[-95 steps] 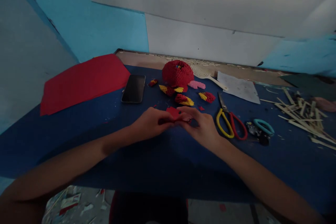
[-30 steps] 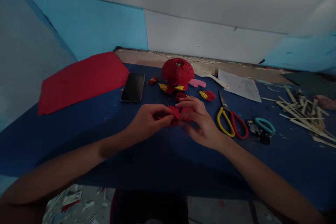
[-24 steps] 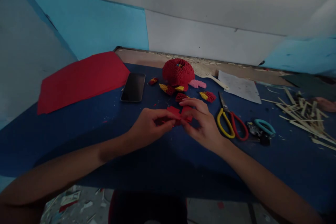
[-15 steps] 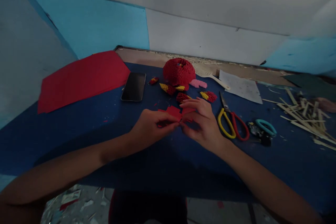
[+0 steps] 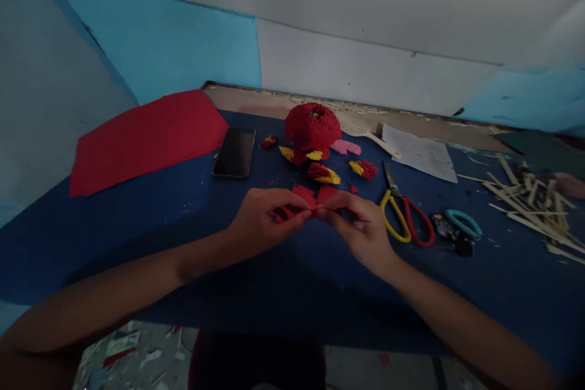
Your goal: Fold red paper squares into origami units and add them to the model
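Fingers: the left hand (image 5: 260, 225) and the right hand (image 5: 361, 225) both pinch the small red paper piece (image 5: 307, 198), fingertips meeting at its middle.
Paper: held just above the blue table (image 5: 228, 268), its two flaps spread upward; whether it touches the surface, I cannot tell.
Doing it well: as I judge it, keep the edges matched, press the crease from the centre outward, and hold both halves level.
Close by: red-and-yellow folded units (image 5: 323, 173) lie just beyond, with the red woven dome (image 5: 312, 127) behind them.
Right: yellow-and-red scissors (image 5: 402, 213), then a heap of pale strips (image 5: 525, 198).
Left: phone (image 5: 234, 152) and red sheet (image 5: 146, 137).
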Motion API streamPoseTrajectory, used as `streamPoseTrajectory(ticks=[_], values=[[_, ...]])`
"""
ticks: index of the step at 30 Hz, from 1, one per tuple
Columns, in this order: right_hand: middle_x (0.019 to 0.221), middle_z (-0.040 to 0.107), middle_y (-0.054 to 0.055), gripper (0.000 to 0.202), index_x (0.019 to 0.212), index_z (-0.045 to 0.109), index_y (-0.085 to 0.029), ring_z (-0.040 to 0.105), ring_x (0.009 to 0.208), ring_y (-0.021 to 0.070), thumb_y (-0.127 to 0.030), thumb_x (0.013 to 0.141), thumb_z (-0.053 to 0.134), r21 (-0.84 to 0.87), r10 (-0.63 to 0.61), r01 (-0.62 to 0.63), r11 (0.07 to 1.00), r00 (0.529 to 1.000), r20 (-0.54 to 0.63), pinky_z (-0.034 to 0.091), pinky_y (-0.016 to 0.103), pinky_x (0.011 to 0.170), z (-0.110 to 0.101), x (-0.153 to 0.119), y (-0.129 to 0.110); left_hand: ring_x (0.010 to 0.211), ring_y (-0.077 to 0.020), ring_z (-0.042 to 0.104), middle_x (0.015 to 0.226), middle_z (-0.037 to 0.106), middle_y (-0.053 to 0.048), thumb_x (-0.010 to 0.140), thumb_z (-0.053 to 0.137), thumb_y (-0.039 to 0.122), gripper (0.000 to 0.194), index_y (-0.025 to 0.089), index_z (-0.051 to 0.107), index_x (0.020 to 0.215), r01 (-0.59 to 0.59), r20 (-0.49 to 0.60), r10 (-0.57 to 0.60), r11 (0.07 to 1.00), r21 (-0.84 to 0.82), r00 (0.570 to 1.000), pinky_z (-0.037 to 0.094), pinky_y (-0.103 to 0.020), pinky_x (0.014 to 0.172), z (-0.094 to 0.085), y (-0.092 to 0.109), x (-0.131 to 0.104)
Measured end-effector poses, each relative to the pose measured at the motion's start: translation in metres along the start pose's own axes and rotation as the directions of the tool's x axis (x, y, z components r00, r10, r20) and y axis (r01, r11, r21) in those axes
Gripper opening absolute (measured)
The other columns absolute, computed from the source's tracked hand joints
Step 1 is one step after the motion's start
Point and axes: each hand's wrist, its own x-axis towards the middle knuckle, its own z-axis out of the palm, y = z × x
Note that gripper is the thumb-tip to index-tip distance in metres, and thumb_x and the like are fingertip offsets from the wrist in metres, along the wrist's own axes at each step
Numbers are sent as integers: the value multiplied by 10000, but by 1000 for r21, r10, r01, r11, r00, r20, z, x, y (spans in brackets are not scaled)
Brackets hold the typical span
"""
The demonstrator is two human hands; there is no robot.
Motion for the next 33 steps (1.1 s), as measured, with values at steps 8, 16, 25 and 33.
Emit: streamPoseTrajectory(ticks=[8, 16, 25, 33], values=[[717, 684, -1, 54, 827, 637, -197, 629, 601, 108, -195, 773, 641, -198, -139, 155, 968, 986, 94, 488, 211, 542, -7, 8, 6, 594, -89, 607, 707, 710, -12, 792, 559, 242, 173, 148, 704, 778, 52, 121, -56, 998, 40, 991, 425, -166, 541, -3, -3, 3], [924, 691, 63, 268, 1081, 572, -184, 654, 820, 144, -177, 814, 593, -467, -416, 472, 747, 881, 226, 512, 250, 690, -10, 8, 18, 573, -75, 591, 685, 703, 15, 789, 590, 296, 182, 157, 708, 786, 117, 60, -120, 992, 50, 991, 402, -155, 537, -1, -10, 6], [843, 655, 65, 267, 1041, 612, -187, 593, 725, 157, -189, 775, 631, -532, -463, 510, 676, 855, 232, 494, 287, 640, -7, 5, 10, 491, -52, 510, 575, 657, 32, 728, 664, 340, 192, 162, 693, 663, 99, 31, -104, 986, 130, 994, 345, -159, 491, 0, -12, 7], [745, 668, 9, 199, 955, 623, -195, 595, 610, 102, -155, 760, 608, -202, -244, 251, 947, 968, 59, 482, 224, 571, -9, 13, 13, 493, -67, 535, 586, 664, 10, 749, 632, 367, 241, 146, 689, 674, 132, -2, -132, 991, 22, 991, 369, -157, 462, -4, -9, 7]])
